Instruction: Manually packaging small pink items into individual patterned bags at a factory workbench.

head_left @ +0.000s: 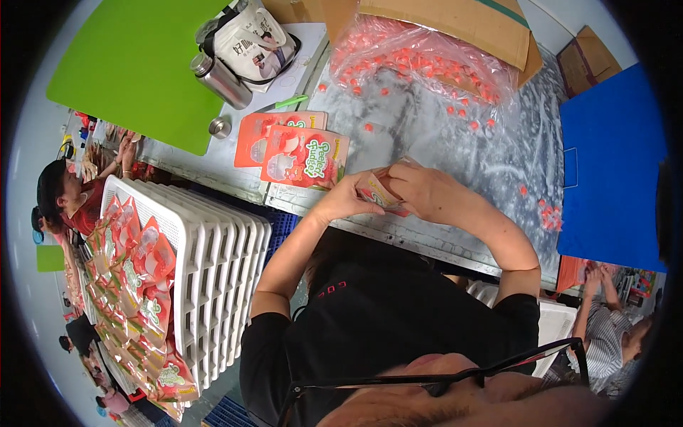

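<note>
The person's left hand [348, 199] and right hand [420, 186] meet at the near edge of the tabletop [427, 135], both closed around one small red pouch [380, 192]. The left hand's fingers curl over the pouch's left end, and the right hand grips its right end from above; whether the pouch's mouth is open cannot be told.

Just beside the hands, at about ten o'clock from them, a short stack of flat red pouches [302, 156] lies on the tabletop, one overlapping another. At about twelve to one o'clock, farther back, a clear plastic bag of small red candies [420, 57] sags out of a cardboard box [462, 25], and loose candies [462, 114] lie scattered across the surface toward three o'clock.

At about eight o'clock, below the tabletop edge, stands a stack of white plastic crates [213, 256] with many filled red pouches [135, 285] lined up along its left side. A steel flask [220, 78] lies near a green board [135, 64] at eleven o'clock, and a blue board [612, 164] lies at three o'clock.
</note>
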### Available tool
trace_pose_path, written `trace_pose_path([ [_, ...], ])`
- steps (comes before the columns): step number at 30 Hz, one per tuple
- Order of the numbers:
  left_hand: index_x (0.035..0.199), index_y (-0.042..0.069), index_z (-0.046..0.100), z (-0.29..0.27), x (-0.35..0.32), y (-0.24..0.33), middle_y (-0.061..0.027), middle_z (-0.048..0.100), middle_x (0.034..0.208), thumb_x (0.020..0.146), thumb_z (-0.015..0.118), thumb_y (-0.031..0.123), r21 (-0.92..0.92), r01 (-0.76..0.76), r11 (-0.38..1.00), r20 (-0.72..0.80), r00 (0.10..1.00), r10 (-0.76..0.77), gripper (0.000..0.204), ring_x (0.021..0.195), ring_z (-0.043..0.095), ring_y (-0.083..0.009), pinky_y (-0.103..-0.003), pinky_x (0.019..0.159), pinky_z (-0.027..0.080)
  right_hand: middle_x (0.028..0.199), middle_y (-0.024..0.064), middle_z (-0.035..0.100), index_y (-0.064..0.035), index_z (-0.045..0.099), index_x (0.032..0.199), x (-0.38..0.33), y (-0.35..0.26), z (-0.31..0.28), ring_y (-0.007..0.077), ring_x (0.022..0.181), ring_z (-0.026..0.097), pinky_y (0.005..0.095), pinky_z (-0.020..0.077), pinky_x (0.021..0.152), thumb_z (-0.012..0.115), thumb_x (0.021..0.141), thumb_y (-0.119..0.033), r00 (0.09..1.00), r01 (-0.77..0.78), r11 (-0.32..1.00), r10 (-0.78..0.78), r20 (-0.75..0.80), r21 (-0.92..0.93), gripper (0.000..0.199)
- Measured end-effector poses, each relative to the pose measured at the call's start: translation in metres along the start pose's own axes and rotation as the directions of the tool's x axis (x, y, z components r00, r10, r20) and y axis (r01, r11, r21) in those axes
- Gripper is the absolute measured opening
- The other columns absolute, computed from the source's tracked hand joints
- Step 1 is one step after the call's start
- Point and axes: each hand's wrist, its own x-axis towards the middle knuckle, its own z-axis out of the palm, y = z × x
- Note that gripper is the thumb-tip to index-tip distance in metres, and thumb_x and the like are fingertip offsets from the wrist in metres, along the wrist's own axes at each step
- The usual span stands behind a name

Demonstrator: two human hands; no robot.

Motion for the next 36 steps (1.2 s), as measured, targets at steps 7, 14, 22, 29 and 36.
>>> trace_pose_path([
  [7,0.135,-0.003,0.056,0.028,-0.004,-0.011,-0.0132,0.056,0.141,0.069,0.083,-0.005,-0.129,-0.146,0.981,-0.087,0.987,0.136,0.071,0.129,0.053,-0.0204,-0.035,0.107,0.045,0.085,0.0199,0.069,0.0039,0.065,0.086,0.024,-0.009,0.005,0.0373,0.084,0.066,0.0445,0.0536,0.074,0.064,0.080,-0.008,0.739,-0.009,0.991,0.096,0.667,-0.132,0.014],
  [14,0.138,0.000,0.055,0.031,-0.017,-0.015,-0.0117,0.065,0.131,0.077,0.076,-0.005,0.013,-0.269,0.963,-0.289,0.921,0.261,0.065,0.115,0.062,-0.0153,-0.031,0.097,0.051,0.077,0.0187,0.068,0.0017,0.069,0.075,0.005,-0.024,-0.008,0.0349,0.076,0.067,0.0423,0.0555,0.072,0.063,0.074,0.000,0.994,0.082,0.996,-0.079,-0.079,0.043,0.006],
  [22,0.131,-0.003,0.060,0.041,-0.017,-0.013,-0.0129,0.067,0.126,0.077,0.071,-0.012,0.099,-0.303,0.948,-0.317,0.893,0.318,0.056,0.114,0.064,-0.0186,-0.032,0.098,0.052,0.085,0.0178,0.069,-0.0006,0.071,0.084,-0.006,-0.011,0.016,0.0343,0.088,0.066,0.0434,0.0528,0.083,0.067,0.072,-0.001,0.994,0.053,0.991,-0.041,0.103,-0.124,0.013],
  [29,0.122,-0.002,0.066,0.033,-0.033,0.005,-0.0129,0.071,0.116,0.077,0.074,-0.010,0.273,-0.338,0.901,-0.467,0.772,0.431,0.047,0.106,0.068,-0.0194,-0.032,0.093,0.055,0.110,0.0127,0.069,-0.0022,0.069,0.117,-0.022,-0.022,-0.022,0.0328,0.112,0.063,0.0384,0.0515,0.094,0.077,0.068,0.000,0.856,-0.277,0.933,0.348,-0.382,0.229,0.050],
  [36,0.116,-0.003,0.069,0.038,-0.035,0.021,-0.0134,0.071,0.115,0.081,0.073,-0.006,-0.059,-0.321,0.945,-0.491,0.834,0.252,0.036,0.105,0.068,-0.0190,-0.031,0.093,0.053,0.102,0.0099,0.073,-0.0011,0.072,0.110,-0.027,0.030,0.056,0.0164,0.092,0.069,0.0289,0.0554,0.079,0.073,0.086,-0.004,0.868,-0.033,0.626,0.404,-0.287,0.779,0.025],
])
